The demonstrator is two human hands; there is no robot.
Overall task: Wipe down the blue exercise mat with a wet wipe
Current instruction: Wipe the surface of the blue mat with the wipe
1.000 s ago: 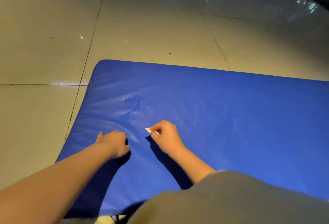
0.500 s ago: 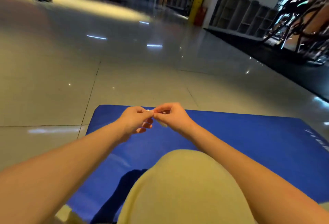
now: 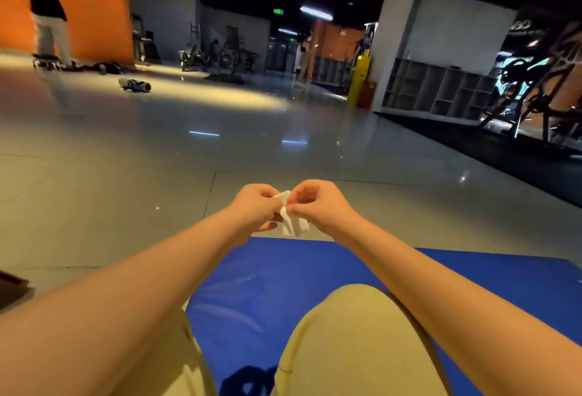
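From the head view, the only one I have, both hands are raised in the middle of the frame, above the far edge of the blue exercise mat. The left hand and the right hand face each other with their fingers curled, and each pinches the top of the wet wipe. The wipe hangs between them as a small white, crumpled, half-folded piece, and it touches nothing else. I judge they are opening it out or refolding it to a fresh face, so no wiping is under way. What matters for the coming move is that the mat lies below the hands in the frame and back toward me. Its visible far edge crosses from the centre to the right border, and its surface runs off to the lower right. A pale trouser leg covers part of it at the bottom centre. Neither hand looks nearer the mat than the other, since both sit level over that far edge. Whichever keeps the wipe has to come down and toward the body to meet blue. The glossy floor fills the left and middle of the frame. The only containers I can see are the open cubby shelves at the right middle, and they are too dim for me to tell their contents.
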